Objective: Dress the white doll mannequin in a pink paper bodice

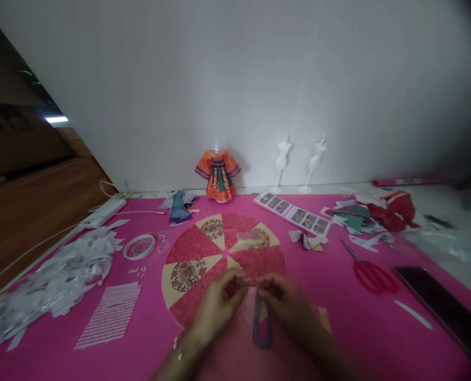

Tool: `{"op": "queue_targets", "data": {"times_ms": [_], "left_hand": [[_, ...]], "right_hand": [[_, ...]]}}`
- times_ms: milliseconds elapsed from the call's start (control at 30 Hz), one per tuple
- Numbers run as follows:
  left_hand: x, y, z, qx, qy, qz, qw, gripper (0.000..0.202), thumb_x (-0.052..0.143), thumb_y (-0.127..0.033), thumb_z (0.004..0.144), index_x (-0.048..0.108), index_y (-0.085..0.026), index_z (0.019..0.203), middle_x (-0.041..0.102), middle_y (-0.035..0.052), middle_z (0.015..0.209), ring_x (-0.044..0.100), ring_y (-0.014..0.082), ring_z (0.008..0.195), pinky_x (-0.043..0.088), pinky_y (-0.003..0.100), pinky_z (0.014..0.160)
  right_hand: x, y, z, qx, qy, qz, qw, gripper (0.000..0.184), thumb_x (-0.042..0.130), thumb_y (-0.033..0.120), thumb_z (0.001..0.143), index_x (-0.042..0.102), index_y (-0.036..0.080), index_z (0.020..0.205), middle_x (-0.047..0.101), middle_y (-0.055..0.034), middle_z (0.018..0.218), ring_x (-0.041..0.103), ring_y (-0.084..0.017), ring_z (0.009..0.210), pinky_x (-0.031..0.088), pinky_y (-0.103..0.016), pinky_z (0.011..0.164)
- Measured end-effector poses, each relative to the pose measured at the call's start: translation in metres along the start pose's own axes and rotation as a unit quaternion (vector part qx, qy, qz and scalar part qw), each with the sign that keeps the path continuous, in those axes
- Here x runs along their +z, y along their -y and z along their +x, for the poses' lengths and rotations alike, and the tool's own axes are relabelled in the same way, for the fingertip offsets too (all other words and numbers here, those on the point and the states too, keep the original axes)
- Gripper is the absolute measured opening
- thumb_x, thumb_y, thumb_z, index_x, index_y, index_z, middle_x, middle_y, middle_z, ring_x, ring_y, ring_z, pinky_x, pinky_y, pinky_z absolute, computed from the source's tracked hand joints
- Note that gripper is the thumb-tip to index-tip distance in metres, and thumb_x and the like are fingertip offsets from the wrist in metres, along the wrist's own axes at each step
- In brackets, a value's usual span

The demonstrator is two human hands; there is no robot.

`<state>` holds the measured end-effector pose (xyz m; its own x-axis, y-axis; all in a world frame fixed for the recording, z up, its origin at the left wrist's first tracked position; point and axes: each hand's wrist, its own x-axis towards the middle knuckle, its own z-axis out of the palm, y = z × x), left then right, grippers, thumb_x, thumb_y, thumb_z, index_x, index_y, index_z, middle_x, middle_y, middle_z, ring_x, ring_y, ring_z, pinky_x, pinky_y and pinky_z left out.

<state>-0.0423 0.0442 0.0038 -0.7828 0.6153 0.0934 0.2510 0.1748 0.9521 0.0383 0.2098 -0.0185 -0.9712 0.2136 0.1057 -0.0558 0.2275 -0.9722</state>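
My left hand (219,301) is closed in a pinch at the upper edge of a pale pink cloth (233,354). Close beside it, my right hand (289,307) pinches the same edge, near the top of a narrow blue-purple strip (263,346) that hangs down in a loop. The fingertips hide what exactly lies between them. Under and beyond both hands a round fabric piece (183,241) lies flat, with red and tan patterned wedges and a small hole at its middle. A small clear packet (247,239) rests on it.
Red-handled scissors (372,275) and a dark phone (437,301) lie right. Left are a tape roll (129,250), a sheet of small beads (110,315) and white scraps (69,270). Behind stand a dressed miniature form (218,177) and two bare white ones (283,153).
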Motion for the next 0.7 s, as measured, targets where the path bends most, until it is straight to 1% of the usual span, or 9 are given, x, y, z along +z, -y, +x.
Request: {"op": "queue_targets", "data": {"times_ms": [167,333,433,567,700], "left_hand": [[-0.001,0.0,0.0,0.019,-0.009,0.045,0.999,0.012,0.057,-0.016,0.08,0.062,-0.018,0.091,0.063,0.0032,0.082,0.059,0.0192,0.081,0.044,0.032,0.076],[0.0,0.009,0.0,0.043,-0.017,0.081,0.996,0.011,0.055,-0.016,0.082,0.064,-0.019,0.089,0.065,0.0054,0.09,0.06,0.0209,0.088,0.045,0.033,0.08],[0.001,0.015,-0.001,0.058,-0.026,0.098,0.993,0.01,0.055,-0.02,0.084,0.064,-0.02,0.088,0.066,0.0061,0.092,0.06,0.0212,0.09,0.045,0.034,0.082],[0.002,0.019,-0.001,0.078,-0.037,0.111,0.99,0.011,0.054,-0.022,0.085,0.064,-0.02,0.089,0.066,0.0071,0.093,0.06,0.0218,0.089,0.047,0.034,0.081],[0.0,0.024,0.0,0.097,-0.032,0.127,0.987,0.013,0.052,-0.02,0.085,0.064,-0.021,0.09,0.066,0.0061,0.091,0.061,0.0207,0.088,0.047,0.032,0.08]], "right_hand": [[0.002,0.0,0.002,-0.023,-0.002,0.002,1.0,0.014,0.059,0.019,0.081,0.068,0.019,0.092,0.069,-0.0014,0.076,0.061,-0.014,0.066,0.045,-0.022,0.06],[0.005,-0.001,0.003,-0.039,-0.001,0.012,0.999,0.013,0.06,0.022,0.082,0.069,0.019,0.09,0.07,-0.0028,0.079,0.064,-0.015,0.07,0.047,-0.022,0.063],[0.006,-0.003,0.003,-0.044,-0.002,-0.008,0.999,0.013,0.059,0.022,0.082,0.07,0.019,0.089,0.069,-0.0022,0.077,0.062,-0.014,0.067,0.044,-0.021,0.06],[0.005,-0.004,0.003,-0.049,0.005,-0.047,0.998,0.014,0.058,0.023,0.081,0.07,0.017,0.084,0.064,-0.0004,0.068,0.055,-0.012,0.059,0.038,-0.021,0.055],[0.007,-0.002,0.003,-0.042,0.016,-0.082,0.996,0.015,0.057,0.024,0.08,0.07,0.016,0.081,0.059,0.0009,0.064,0.051,-0.012,0.058,0.035,-0.021,0.054]]}}
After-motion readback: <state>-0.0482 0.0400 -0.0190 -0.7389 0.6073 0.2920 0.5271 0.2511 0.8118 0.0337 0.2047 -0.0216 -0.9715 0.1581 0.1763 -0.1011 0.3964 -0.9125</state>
